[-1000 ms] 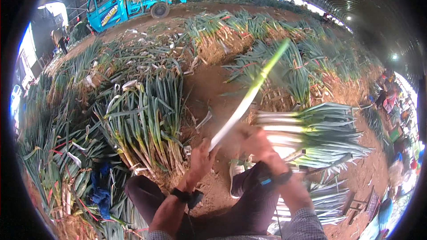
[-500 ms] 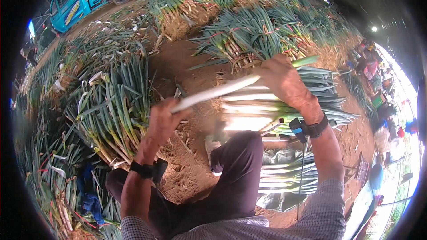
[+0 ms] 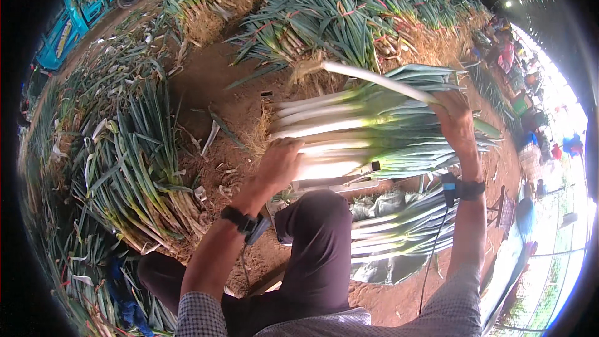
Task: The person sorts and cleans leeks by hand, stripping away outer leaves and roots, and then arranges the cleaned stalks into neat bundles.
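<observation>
My right hand [image 3: 454, 118] is closed round the green part of a long green onion [image 3: 380, 80]. Its white shank points left and slightly up, over the far side of a stack of peeled green onions [image 3: 331, 126]. These lie side by side, white ends left and green leaves right. At the white ends, near the front of the stack, is my left hand [image 3: 279, 161], its fingers bent toward the shanks. The fingertips are hidden, so I cannot tell whether they grip anything.
Unpeeled green onions [image 3: 137, 162] lie heaped at my left. Tied bundles [image 3: 324, 19] with roots stand at the back. A second row of peeled onions [image 3: 393, 231] lies on grey sheeting [image 3: 387, 269] beside my knee. A blue truck [image 3: 59, 37] is far left.
The onion was stretched between both hands; now only my right hand holds it, farther right. My left hand has let go and moved right to the stack's white ends. The view has shifted.
</observation>
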The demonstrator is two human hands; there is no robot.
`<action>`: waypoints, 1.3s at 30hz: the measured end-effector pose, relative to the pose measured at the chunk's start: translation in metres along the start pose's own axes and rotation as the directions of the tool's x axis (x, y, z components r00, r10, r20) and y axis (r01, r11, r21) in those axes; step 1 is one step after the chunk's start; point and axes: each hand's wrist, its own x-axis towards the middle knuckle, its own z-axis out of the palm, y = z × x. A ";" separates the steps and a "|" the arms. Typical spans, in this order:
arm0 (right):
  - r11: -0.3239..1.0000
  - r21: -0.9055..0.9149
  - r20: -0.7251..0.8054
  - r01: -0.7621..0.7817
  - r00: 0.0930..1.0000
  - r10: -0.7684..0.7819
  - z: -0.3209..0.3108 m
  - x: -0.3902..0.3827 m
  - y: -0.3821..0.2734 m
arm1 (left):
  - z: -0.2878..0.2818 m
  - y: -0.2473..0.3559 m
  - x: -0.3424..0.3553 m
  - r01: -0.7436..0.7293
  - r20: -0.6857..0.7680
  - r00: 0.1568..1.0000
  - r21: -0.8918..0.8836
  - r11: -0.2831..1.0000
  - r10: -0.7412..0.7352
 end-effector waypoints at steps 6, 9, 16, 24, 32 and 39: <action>0.998 -0.063 0.054 0.028 0.998 -0.024 -0.011 -0.022 0.009 | 0.043 0.019 0.040 0.179 0.142 0.972 0.074 0.981 -0.188; 0.999 -0.034 0.080 0.012 0.997 -0.009 -0.016 -0.023 0.005 | 0.064 0.016 0.027 0.117 0.039 0.992 0.137 0.984 -0.123; 0.969 0.104 0.392 0.226 0.886 -0.248 0.019 -0.021 0.017 | 0.088 0.012 -0.002 0.022 -0.177 0.984 0.290 0.957 0.031; 0.906 0.007 0.419 0.424 0.821 -0.387 0.160 -0.037 -0.032 | 0.111 -0.008 -0.018 -0.055 -0.181 0.973 0.432 0.900 0.146; 0.995 0.046 0.358 0.086 0.929 -0.097 0.144 -0.049 -0.052 | 0.093 0.002 -0.007 -0.078 -0.220 0.968 0.190 0.979 0.120; 0.987 0.141 0.303 0.076 0.946 -0.116 0.170 -0.053 -0.048 | 0.085 -0.004 -0.002 -0.105 -0.218 0.965 0.201 0.974 0.149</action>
